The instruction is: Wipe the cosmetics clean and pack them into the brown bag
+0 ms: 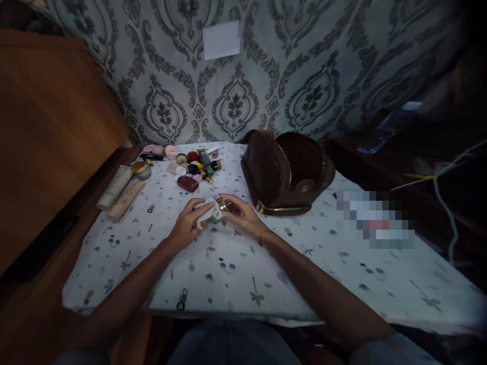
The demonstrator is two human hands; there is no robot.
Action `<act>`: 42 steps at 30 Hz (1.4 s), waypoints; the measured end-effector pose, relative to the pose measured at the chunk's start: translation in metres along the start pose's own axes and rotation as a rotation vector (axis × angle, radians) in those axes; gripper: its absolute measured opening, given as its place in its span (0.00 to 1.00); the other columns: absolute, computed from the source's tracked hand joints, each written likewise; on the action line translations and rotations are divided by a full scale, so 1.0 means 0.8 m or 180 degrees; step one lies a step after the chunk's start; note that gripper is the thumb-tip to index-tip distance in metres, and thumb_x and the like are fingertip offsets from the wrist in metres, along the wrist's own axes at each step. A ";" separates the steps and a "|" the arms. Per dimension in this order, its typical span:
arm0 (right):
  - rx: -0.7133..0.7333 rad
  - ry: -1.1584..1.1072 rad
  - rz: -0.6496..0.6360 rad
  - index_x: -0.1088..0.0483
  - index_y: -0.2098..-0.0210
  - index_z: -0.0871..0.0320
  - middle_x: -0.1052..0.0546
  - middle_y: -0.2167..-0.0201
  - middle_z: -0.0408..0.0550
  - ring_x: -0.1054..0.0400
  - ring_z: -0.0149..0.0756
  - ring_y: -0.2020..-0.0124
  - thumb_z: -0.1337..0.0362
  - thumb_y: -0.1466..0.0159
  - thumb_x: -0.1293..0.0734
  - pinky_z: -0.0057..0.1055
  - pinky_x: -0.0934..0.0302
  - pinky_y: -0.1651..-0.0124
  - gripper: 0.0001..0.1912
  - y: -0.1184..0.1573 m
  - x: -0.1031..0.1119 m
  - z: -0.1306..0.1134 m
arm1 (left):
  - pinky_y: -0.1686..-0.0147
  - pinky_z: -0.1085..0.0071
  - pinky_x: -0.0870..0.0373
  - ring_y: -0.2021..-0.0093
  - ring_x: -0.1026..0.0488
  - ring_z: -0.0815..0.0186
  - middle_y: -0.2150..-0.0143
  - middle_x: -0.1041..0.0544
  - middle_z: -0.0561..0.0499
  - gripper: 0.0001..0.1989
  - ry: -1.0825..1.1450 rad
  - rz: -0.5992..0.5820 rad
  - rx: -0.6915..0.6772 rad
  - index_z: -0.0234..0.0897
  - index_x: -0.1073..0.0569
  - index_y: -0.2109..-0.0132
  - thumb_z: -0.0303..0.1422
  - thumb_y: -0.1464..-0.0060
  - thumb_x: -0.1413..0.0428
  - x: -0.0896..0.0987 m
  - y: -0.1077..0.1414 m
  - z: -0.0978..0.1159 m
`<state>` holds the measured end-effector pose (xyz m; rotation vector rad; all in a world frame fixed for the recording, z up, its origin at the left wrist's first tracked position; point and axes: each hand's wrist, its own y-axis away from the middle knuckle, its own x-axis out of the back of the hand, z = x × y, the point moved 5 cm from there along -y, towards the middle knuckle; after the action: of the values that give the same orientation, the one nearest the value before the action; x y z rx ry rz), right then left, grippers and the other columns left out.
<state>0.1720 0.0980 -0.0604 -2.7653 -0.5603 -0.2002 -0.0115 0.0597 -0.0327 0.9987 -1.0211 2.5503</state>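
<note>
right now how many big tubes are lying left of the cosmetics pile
2: a pale grey tube farthest left, and a peach tube beside it, to its right.

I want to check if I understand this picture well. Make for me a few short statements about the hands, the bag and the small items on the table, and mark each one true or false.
1. The left hand holds a white wipe. True.
2. The bag is zipped shut. False: it gapes open.
3. The right hand holds one of the two tubes. False: it holds a small gold-coloured item, and both tubes lie on the table.
4. The jar is near the tubes. True.
5. The dark red case is inside the bag. False: it lies on the table.
</note>
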 end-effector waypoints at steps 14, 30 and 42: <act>0.0143 -0.0070 -0.0520 0.38 0.35 0.50 0.33 0.46 0.51 0.35 0.40 0.48 0.53 0.36 0.33 0.39 0.35 0.45 0.31 0.001 0.008 -0.013 | 0.47 0.61 0.31 0.46 0.30 0.58 0.49 0.28 0.42 0.20 0.0275 0.0170 0.0224 0.37 0.26 0.43 0.38 0.32 0.55 0.005 -0.004 0.003; -0.0199 -0.0661 -0.0401 0.33 0.41 0.52 0.29 0.49 0.50 0.31 0.34 0.56 0.58 0.43 0.25 0.33 0.31 0.53 0.32 0.004 -0.007 0.004 | 0.49 0.64 0.30 0.47 0.30 0.60 0.50 0.30 0.43 0.16 0.0121 0.0212 0.0141 0.38 0.26 0.44 0.35 0.35 0.50 0.005 -0.005 0.005; -0.0320 -0.0761 -0.0466 0.32 0.41 0.50 0.30 0.48 0.49 0.30 0.31 0.60 0.59 0.46 0.24 0.32 0.30 0.55 0.34 0.002 -0.004 0.007 | 0.47 0.61 0.31 0.46 0.30 0.59 0.49 0.30 0.43 0.17 0.0115 0.0184 0.0200 0.38 0.26 0.44 0.36 0.34 0.52 0.006 -0.005 0.003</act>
<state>0.1704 0.0976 -0.0665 -2.8664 -0.8360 0.0739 -0.0121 0.0612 -0.0260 0.9482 -0.9799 2.6525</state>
